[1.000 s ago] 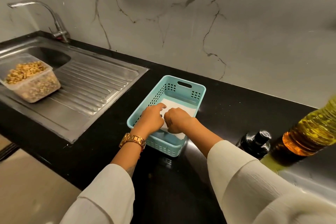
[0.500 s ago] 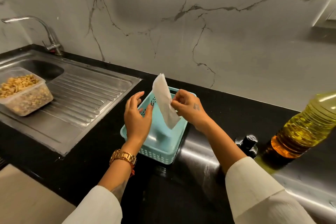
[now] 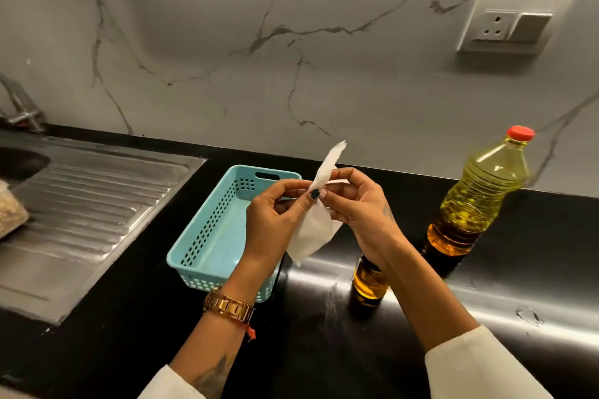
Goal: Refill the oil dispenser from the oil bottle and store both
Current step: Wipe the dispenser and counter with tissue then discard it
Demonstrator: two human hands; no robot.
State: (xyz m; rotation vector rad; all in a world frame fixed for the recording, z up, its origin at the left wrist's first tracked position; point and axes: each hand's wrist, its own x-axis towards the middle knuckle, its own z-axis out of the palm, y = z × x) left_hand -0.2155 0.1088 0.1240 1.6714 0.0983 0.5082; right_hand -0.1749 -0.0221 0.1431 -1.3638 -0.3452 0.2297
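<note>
Both hands, the left hand [image 3: 272, 220] and the right hand [image 3: 356, 207], pinched a white tissue [image 3: 312, 230] in their fingers above the table [image 3: 324, 350], while the oil dispenser [image 3: 369, 282] stood upright directly beneath the right wrist, with the oil bottle [image 3: 479, 194] upright farther right, so the right hand was the nearer.

Lying under the left hand [image 3: 275, 220]: basket [image 3: 214, 236]; standing below the right hand [image 3: 359, 207]: dispenser [image 3: 369, 285]; standing farther right: oil bottle [image 3: 479, 197]; lying far left: sink drainboard [image 3: 90, 204]; hanging between both hands: tissue [image 3: 312, 233].
</note>
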